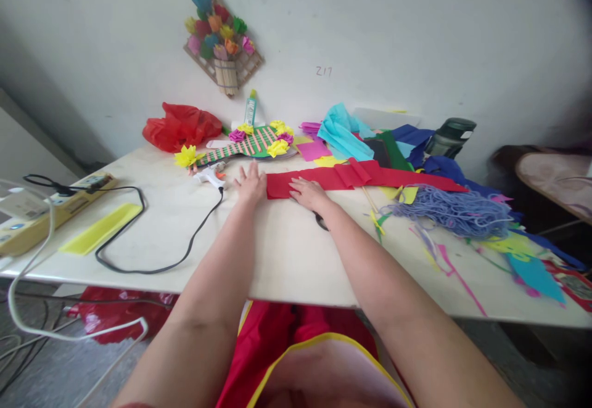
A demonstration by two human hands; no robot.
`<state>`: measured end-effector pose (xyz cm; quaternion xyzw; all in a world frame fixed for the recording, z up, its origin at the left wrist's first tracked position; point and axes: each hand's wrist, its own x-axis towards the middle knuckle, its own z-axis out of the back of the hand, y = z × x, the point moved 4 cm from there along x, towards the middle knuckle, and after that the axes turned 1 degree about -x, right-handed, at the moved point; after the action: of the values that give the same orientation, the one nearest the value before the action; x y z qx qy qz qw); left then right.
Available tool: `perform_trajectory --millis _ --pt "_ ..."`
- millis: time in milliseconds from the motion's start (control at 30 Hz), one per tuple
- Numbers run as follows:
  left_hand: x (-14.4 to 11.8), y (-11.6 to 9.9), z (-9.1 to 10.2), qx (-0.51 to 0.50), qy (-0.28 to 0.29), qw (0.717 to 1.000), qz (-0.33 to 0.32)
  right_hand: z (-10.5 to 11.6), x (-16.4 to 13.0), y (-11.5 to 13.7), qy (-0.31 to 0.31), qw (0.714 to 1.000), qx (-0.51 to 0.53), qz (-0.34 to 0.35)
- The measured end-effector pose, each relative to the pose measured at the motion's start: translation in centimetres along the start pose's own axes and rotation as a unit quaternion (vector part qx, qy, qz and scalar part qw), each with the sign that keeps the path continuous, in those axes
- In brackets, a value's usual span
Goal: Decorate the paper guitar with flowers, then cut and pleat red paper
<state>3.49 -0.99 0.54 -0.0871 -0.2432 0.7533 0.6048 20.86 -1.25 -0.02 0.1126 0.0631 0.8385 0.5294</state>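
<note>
A long strip of red crepe paper (388, 177) lies across the table, folded over on itself near its middle. My left hand (251, 184) is spread at the strip's left end, fingers apart on the tabletop and the edge. Flat on the red paper rests my right hand (309, 193), fingers stretched out. Under its wrist the dark handle of scissors or a similar tool (320, 220) peeks out, mostly hidden. Left of my left hand lies a white glue gun (210, 176) with a black cord. Behind it is a green guitar-shaped craft (245, 144) with paper flowers.
A yellow power strip (55, 211) and yellow paper (100, 228) are at the left. A red plastic bag (182, 127) sits at the back. Blue yarn (456, 211), a dark bottle (449, 137), turquoise crepe paper (345, 130) and paper scraps crowd the right side.
</note>
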Motion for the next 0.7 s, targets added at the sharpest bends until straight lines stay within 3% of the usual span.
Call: perform_trajectory --millis 100,233,333,433,533,633,700 --pt "-0.2 1.1 1.5 -0.037 -0.081 0.993 0.072 -0.2 0.1 -0.1 0.007 1.000 0.007 -0.003" --pt "-0.4 0.4 2.0 -0.018 -0.089 0.995 0.041 -0.2 0.1 -0.2 0.006 1.000 0.007 -0.004" --pt "-0.5 -0.6 1.3 0.021 -0.054 0.998 -0.024 -0.1 0.1 -0.1 0.000 1.000 0.001 -0.001" --pt "-0.5 -1.1 0.2 0.068 0.021 0.995 -0.075 -0.1 0.0 0.0 0.000 1.000 -0.002 -0.001" --pt "-0.6 -1.0 -0.6 0.102 0.079 0.988 -0.085 0.0 -0.1 0.2 0.000 1.000 0.003 0.000" --pt "-0.6 -0.9 -0.8 0.118 0.101 0.984 -0.082 0.3 -0.2 0.1 -0.004 1.000 0.019 -0.001" --pt "-0.6 -1.0 -0.8 0.124 0.111 0.983 -0.080 1.2 -0.4 -0.3 -0.040 0.998 0.043 -0.004"
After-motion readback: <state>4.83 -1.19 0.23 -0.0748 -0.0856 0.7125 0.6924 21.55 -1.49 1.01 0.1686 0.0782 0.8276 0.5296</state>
